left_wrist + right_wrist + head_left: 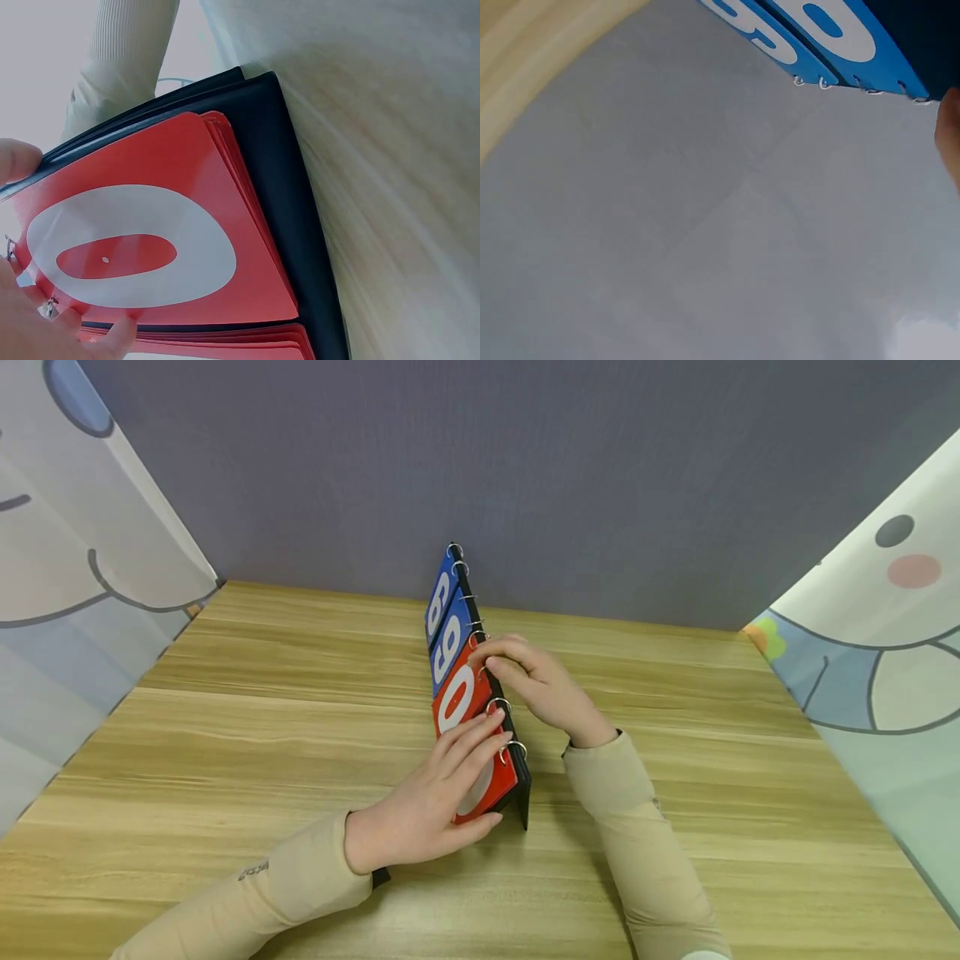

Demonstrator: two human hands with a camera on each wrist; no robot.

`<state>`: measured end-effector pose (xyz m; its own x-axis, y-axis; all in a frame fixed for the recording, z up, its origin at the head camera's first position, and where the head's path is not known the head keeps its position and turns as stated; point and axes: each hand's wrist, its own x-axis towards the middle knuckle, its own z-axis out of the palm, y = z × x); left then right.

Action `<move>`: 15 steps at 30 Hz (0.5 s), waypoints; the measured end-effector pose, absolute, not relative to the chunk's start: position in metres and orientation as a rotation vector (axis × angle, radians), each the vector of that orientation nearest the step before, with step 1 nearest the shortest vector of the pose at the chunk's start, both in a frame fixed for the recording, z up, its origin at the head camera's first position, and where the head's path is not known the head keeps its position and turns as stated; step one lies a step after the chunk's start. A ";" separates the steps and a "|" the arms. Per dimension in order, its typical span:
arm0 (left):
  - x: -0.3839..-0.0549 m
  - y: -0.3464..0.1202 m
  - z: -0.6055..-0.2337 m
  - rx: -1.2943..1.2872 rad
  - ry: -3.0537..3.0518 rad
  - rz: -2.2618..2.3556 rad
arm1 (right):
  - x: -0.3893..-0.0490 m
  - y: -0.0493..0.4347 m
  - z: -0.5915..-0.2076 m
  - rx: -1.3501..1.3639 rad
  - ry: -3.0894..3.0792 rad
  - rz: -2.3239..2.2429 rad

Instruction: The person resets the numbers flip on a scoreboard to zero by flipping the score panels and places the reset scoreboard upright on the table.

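Steadying flip scoreboard [459,672] standing mid-counter [300,727], far end near back edge. My left hand [427,806] spread flat over near red card [497,783]; right hand [543,685] bent at top edge, pinch unclear. Likely setting cards; next move probably needs one leaf separated.

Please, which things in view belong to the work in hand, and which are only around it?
For the work: flip scoreboard, red number cards, blue number cards, left hand, right hand.

Only around it: wooden table, grey panel, cartoon sheets.
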<state>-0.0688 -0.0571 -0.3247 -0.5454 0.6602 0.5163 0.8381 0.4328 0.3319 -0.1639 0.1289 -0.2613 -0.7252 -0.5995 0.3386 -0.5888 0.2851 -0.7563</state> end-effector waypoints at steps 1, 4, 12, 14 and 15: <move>-0.069 -0.057 -0.324 -1.286 -2.387 -0.814 | -0.166 0.131 -0.262 -1.100 2.450 -1.557; -0.068 -0.057 -0.323 -1.274 -2.413 -0.818 | -0.176 0.135 -0.264 -0.927 2.186 -1.850; -0.066 -0.057 -0.322 -1.266 -2.436 -0.841 | -0.204 0.145 -0.280 -0.359 1.650 -2.238; -0.066 -0.057 -0.321 -1.267 -2.435 -0.839 | -0.209 0.146 -0.283 -0.251 1.581 -2.249; -0.066 -0.058 -0.321 -1.268 -2.433 -0.837 | -0.211 0.147 -0.285 -0.200 1.550 -2.253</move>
<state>-0.0658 -0.0576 -0.3214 -0.5794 0.6571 0.4821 0.8146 0.4493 0.3668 -0.2109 0.1466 -0.2851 -0.9110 -0.3990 -0.1046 0.2404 -0.3074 -0.9207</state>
